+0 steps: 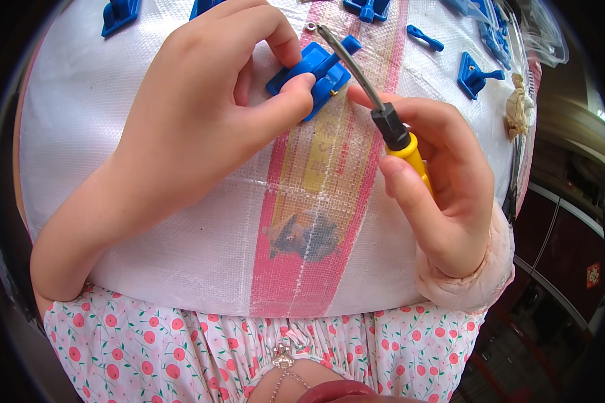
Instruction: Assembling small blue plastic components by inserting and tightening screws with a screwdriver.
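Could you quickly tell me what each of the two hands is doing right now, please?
Left hand: closed, pinching the blue plastic part between thumb and fingers.
Right hand: closed around the yellow-handled screwdriver, its tip at the part.

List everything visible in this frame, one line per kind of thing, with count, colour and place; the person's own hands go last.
blue plastic part: one, blue with a brass screw, pinched in the left hand at top centre
screwdriver: one, yellow handle, black collar, grey shaft, in the right hand, tip at the held part
loose blue parts: several, blue, scattered along the top edge of the sheet; exact count unclear
woven plastic sheet: one, white with a pink and yellow printed stripe, covers the work surface
crumpled rag: one, beige, at the sheet's right edge
clear plastic bag: one, transparent, top right
dark cabinet: one, dark red-brown, right
floral garment: one, white with red flowers, bottom
left hand: grips the blue part
right hand: grips the screwdriver handle
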`<state>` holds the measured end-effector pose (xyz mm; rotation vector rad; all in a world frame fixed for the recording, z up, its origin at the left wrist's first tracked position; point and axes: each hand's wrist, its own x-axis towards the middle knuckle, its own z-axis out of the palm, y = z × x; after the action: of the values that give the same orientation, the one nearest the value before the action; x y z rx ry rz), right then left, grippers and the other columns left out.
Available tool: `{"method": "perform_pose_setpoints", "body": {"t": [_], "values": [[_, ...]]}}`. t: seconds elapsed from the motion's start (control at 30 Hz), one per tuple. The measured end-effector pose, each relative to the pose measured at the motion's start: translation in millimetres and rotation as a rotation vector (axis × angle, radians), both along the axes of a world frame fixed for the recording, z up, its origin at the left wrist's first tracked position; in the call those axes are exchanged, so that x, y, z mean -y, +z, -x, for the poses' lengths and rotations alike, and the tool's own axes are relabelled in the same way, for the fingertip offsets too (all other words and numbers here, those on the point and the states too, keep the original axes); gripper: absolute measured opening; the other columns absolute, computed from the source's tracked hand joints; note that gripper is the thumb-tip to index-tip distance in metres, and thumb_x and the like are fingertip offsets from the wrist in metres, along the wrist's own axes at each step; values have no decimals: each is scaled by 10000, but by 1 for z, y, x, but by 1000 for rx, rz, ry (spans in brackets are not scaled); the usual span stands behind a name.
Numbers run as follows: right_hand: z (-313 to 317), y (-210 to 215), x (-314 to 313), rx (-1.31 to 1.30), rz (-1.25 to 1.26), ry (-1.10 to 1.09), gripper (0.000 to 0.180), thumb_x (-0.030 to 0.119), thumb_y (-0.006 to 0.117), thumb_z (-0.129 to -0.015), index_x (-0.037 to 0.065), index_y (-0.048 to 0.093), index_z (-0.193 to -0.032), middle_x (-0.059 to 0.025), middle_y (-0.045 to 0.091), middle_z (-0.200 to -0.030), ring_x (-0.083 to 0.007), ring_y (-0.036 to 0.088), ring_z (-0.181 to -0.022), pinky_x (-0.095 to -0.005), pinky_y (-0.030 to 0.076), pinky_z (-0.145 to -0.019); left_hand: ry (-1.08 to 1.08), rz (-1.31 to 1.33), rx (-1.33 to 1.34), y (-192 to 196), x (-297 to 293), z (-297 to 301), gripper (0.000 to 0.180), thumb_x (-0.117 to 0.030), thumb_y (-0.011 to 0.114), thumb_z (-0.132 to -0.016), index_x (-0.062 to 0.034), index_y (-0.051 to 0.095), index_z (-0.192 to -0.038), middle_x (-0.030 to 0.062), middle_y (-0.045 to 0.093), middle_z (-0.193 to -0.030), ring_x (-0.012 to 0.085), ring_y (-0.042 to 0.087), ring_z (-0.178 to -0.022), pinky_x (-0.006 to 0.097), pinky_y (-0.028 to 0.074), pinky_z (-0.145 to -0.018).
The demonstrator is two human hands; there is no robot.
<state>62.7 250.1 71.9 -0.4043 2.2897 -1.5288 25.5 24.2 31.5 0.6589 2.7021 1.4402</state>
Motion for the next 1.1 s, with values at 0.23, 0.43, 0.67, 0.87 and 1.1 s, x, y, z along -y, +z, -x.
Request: {"method": "perform_pose_setpoints", "body": {"t": [0.23, 0.43, 0.67, 0.87, 1.1], "values": [[8, -10, -4, 14, 121, -27, 359, 54, 535, -949, -42, 461, -1287, -159, 579, -1317, -18, 459, -742, -174, 393, -637, -71, 84, -197, -1, -2, -3, 186, -38, 744, -802, -29, 595, -913, 20, 571, -948, 56, 465, -606, 193, 357, -517], [9, -11, -9, 78, 204, -41, 339, -8, 535, -942, -52, 466, -1271, -154, 564, -1319, -111, 498, -1041, -249, 388, -896, -53, 126, -268, -3, -3, -6, 167, -59, 732, -813, -27, 608, -920, 51, 586, -942, 146, 563, -635, 260, 459, -564], [3, -11, -6, 117, 223, -29, 379, -56, 505, -940, -70, 431, -1312, -212, 466, -1434, -211, 466, -1318, -328, 335, -1103, -83, 151, -309, -7, -3, -11, 112, -65, 685, -810, -46, 617, -897, 63, 597, -931, 247, 639, -718, 345, 509, -611], [2, -16, -6, 67, 207, 42, 385, -87, 492, -921, -77, 441, -1303, -245, 432, -1465, -213, 438, -1344, -318, 324, -1103, -78, 130, -370, -11, -3, -13, 116, -88, 686, -821, -35, 586, -845, 62, 563, -884, 252, 624, -711, 348, 505, -597], [2, -15, -5, 60, 173, 10, 360, -69, 529, -915, -69, 481, -1271, -207, 497, -1398, -173, 488, -1237, -271, 357, -1023, -62, 19, -322, -10, -2, -6, 149, -78, 712, -822, -37, 571, -845, 75, 565, -845, 240, 622, -695, 345, 495, -593]]}}
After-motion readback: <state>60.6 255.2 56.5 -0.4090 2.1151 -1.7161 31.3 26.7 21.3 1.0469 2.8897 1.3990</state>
